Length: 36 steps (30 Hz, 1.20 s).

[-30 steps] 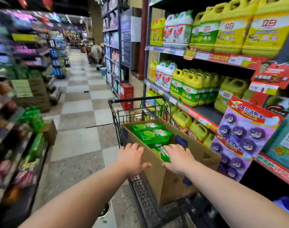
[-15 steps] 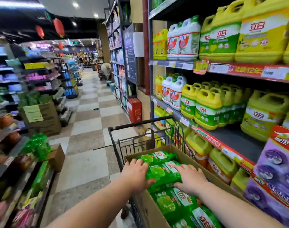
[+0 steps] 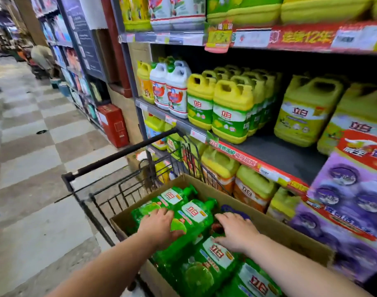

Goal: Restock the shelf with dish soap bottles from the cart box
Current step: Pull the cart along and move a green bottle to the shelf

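Note:
A brown cardboard box point(image 3: 275, 228) sits in the black wire cart point(image 3: 119, 156) and holds several green dish soap bottles lying flat. My left hand point(image 3: 159, 228) curls over the left side of one green bottle point(image 3: 194, 213), thumb tucked beneath it. My right hand point(image 3: 234, 232) lies palm down with fingers spread on the bottles at that bottle's right, close to the box wall. The shelf point(image 3: 279, 155) to the right carries yellow dish soap jugs point(image 3: 232, 110) and has a bare dark patch beside them.
Purple hanging packs point(image 3: 344, 211) crowd the near right, just beyond the box. More jugs fill the shelves above and below. A red box point(image 3: 114, 125) stands on the checkered floor by the shelf post. A person point(image 3: 40, 56) bends over far down the aisle.
The view has come closer to the box and shelf. Both hands slid from the box's near rim onto the green bottles, and the left hand has closed around one.

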### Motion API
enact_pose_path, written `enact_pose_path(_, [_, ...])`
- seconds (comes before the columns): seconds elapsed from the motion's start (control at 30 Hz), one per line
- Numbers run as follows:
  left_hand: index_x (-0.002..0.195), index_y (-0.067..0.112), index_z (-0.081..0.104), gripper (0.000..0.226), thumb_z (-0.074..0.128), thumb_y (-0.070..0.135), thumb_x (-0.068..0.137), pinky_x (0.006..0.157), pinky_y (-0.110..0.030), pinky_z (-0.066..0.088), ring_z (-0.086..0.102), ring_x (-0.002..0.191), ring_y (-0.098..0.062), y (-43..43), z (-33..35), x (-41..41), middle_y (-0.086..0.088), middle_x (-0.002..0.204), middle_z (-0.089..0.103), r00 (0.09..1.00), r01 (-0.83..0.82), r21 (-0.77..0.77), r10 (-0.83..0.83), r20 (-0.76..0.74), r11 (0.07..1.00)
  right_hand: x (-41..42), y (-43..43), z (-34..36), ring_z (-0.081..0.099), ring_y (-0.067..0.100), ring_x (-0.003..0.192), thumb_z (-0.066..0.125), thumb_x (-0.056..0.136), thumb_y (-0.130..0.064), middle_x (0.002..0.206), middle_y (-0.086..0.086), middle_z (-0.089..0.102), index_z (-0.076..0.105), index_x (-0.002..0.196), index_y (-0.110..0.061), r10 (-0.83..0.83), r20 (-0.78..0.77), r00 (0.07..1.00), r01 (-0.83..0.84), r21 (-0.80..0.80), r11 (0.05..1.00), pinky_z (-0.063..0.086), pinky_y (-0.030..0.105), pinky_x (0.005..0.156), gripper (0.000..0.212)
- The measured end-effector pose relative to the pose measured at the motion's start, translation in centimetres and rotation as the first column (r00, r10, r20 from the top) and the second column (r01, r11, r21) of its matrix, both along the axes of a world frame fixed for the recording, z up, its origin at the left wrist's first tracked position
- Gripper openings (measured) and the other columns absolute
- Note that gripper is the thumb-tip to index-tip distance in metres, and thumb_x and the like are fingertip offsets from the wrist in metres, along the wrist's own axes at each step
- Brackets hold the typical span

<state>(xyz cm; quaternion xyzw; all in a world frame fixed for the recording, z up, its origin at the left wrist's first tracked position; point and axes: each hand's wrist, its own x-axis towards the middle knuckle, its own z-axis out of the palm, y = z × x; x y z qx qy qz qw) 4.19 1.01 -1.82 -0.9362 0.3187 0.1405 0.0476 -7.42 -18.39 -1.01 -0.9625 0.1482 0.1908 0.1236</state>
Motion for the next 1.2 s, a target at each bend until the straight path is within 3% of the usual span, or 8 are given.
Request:
enact_pose_path(0.3, [0.142,0.014,0.028,0.079,0.045,0.064,0.084,0.108,-0.042,0.032,0.034,0.133,-0.030,-2.9,-4.2,9.4,-0.011,0.147,0.032,0.958,0.177,-0.048,-0.183,-0.219,0.983,7.0,1.8,-5.7,0.044,0.029,0.129,0.059,0.084,-0.048,0.142,0.010,0.041,0.031,0.143,-0.020,-0.384,-0.120,0.916,0.401,0.206,0.893,0.039,0.038,0.105,0.071])
enact_pose_path(0.43, [0.143,0.009,0.027,0.075,0.048,0.056,0.088,0.111,-0.035,0.029,0.032,0.136,-0.029,-3.3,-6.9,10.0,-0.015,0.148,0.031,0.906,0.225,-0.063,-0.232,-0.354,0.972,8.6,3.6,-8.6,0.052,0.025,0.123,0.065,0.083,-0.040,0.135,0.011,0.053,0.044,0.135,-0.015,-0.592,-0.175,0.787,0.609,0.370,0.701,0.043,0.030,0.101,0.062])
enact_pose_path(0.6, [0.149,0.009,0.005,0.092,0.051,0.057,0.086,0.117,-0.038,0.016,0.013,0.144,-0.029,-3.3,-9.4,10.2,-0.014,0.157,0.008,0.849,0.305,-0.050,-0.295,-0.438,0.951,10.3,5.3,-11.5,0.054,0.024,0.121,0.068,0.082,-0.044,0.133,0.010,0.056,0.044,0.133,-0.009,-0.797,-0.265,0.542,0.783,0.504,0.365,0.043,0.028,0.098,0.067])
enact_pose_path(0.7, [0.150,0.011,0.002,0.097,0.057,0.055,0.083,0.119,-0.038,0.011,0.006,0.145,-0.032,-3.3,-10.2,10.3,-0.014,0.158,0.000,0.831,0.284,-0.081,-0.287,-0.476,0.955,11.3,6.1,-12.4,0.057,0.025,0.117,0.069,0.079,-0.047,0.129,0.007,0.059,0.042,0.130,-0.010,-0.873,-0.293,0.391,0.824,0.534,0.190,0.042,0.022,0.085,0.069])
enact_pose_path(0.87, [0.150,0.015,0.008,0.096,0.065,0.048,0.080,0.118,-0.036,0.012,0.008,0.145,-0.026,-3.4,-10.6,11.1,-0.008,0.159,0.006,0.821,0.207,-0.173,-0.267,-0.505,0.963,12.3,6.7,-13.2,0.060,0.025,0.106,0.075,0.074,-0.044,0.121,0.007,0.063,0.049,0.124,-0.013,-0.935,-0.306,0.181,0.787,0.615,-0.049,0.050,0.036,0.088,0.065])
enact_pose_path(1.03, [0.150,0.016,0.009,0.092,0.063,0.046,0.082,0.117,-0.036,0.013,0.011,0.144,-0.023,-3.0,-10.6,11.4,-0.005,0.158,0.011,0.826,0.219,-0.211,-0.296,-0.479,0.953,12.3,7.2,-13.2,0.062,0.014,0.075,0.080,0.073,-0.024,0.100,0.005,0.069,0.059,0.078,-0.021,-0.911,-0.405,0.079,0.621,0.734,-0.273,0.047,0.030,0.075,0.022])
enact_pose_path(1.1, [0.150,0.016,0.010,0.091,0.061,0.049,0.082,0.116,-0.037,0.014,0.012,0.144,-0.024,-3.1,-10.5,11.3,-0.004,0.158,0.013,0.828,0.236,-0.205,-0.307,-0.470,0.950,12.2,7.4,-13.0,0.067,0.021,0.081,0.080,0.072,-0.022,0.103,0.009,0.072,0.064,0.083,-0.018,-0.905,-0.422,0.059,0.593,0.744,-0.308,0.053,0.034,0.076,0.020])
enact_pose_path(1.2, [0.150,0.017,0.010,0.092,0.058,0.055,0.081,0.115,-0.038,0.017,0.013,0.143,-0.024,-3.3,-10.3,11.0,-0.002,0.157,0.016,0.832,0.218,-0.209,-0.293,-0.471,0.953,11.7,7.7,-12.7,0.065,0.028,0.099,0.083,0.069,-0.029,0.108,0.010,0.069,0.062,0.109,-0.010,-0.891,-0.454,0.008,0.590,0.721,-0.362,0.051,0.041,0.085,0.049])
